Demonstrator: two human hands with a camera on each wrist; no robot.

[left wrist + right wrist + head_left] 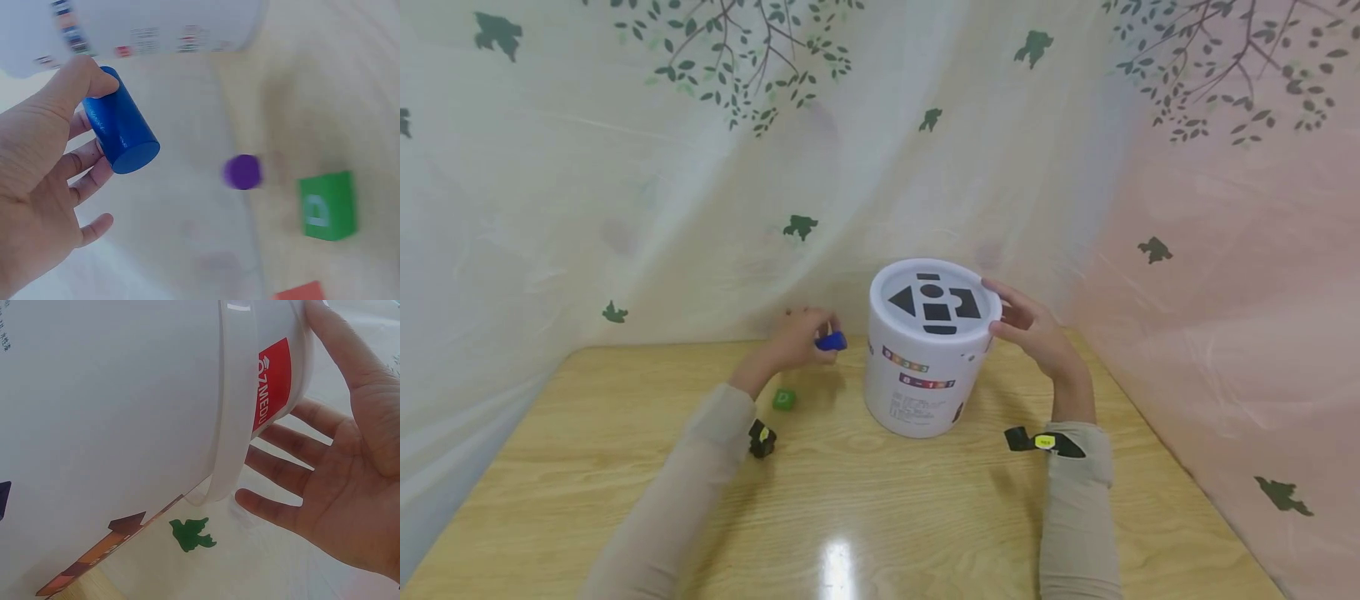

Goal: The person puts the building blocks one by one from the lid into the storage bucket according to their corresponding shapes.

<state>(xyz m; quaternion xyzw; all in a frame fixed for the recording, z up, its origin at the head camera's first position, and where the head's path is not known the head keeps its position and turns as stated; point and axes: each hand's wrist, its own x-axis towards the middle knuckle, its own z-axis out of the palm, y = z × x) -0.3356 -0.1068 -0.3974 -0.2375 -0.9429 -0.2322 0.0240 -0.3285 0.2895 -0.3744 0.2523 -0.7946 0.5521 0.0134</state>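
My left hand (pixel 802 337) pinches a blue cylinder block (pixel 122 125) between thumb and fingers. It is held above the table, just left of a white bucket (pixel 917 396). The bucket stands upright, printed with number labels, and its lid (pixel 950 298) has several dark shaped holes. At the bucket's right side my right hand (pixel 1037 333) touches the lid's edge with thumb and fingertips. In the right wrist view its fingers look fairly straight and spread, beside a red label (pixel 275 381) and a white handle (pixel 234 412).
A green letter block (pixel 784 400) lies on the wooden table (pixel 880 500), left of the bucket. The left wrist view also shows a purple block (pixel 244 172) and part of a red block (pixel 301 292). A leaf-patterned curtain (pixel 700 208) hangs behind the table.
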